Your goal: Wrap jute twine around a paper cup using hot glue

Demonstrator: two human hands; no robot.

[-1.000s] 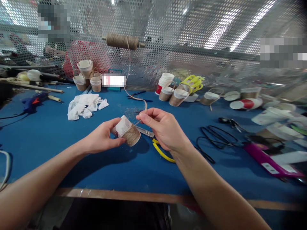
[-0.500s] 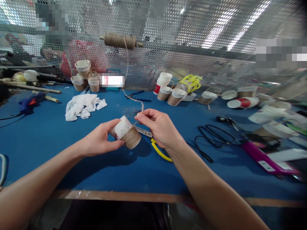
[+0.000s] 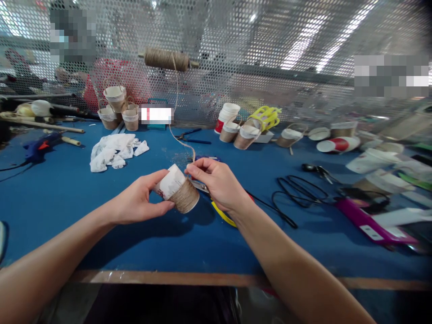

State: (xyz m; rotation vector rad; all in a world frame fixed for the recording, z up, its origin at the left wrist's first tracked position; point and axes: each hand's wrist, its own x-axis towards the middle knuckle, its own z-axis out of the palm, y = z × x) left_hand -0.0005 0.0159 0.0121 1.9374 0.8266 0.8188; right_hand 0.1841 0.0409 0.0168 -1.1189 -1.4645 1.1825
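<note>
My left hand (image 3: 137, 202) grips a small paper cup (image 3: 177, 192) lying on its side above the blue table; its lower half is wound with brown twine. My right hand (image 3: 216, 182) pinches the twine strand (image 3: 175, 135) right beside the cup. The strand runs up to a twine spool (image 3: 166, 59) hung on the perforated metal screen. Yellow-handled scissors (image 3: 221, 215) lie under my right wrist.
Finished twine-wrapped cups (image 3: 117, 110) stand at the back left, more cups (image 3: 238, 130) at the back middle and right. A white rag (image 3: 113, 150), a blue glue gun (image 3: 42, 146), black cable (image 3: 293, 198) and a magenta tool (image 3: 369, 222) lie around. A person works behind the screen (image 3: 236, 58).
My right hand has moved left and closer to the cup, shortening the twine between fingers and cup. The left hand has held the cup nearly still.
</note>
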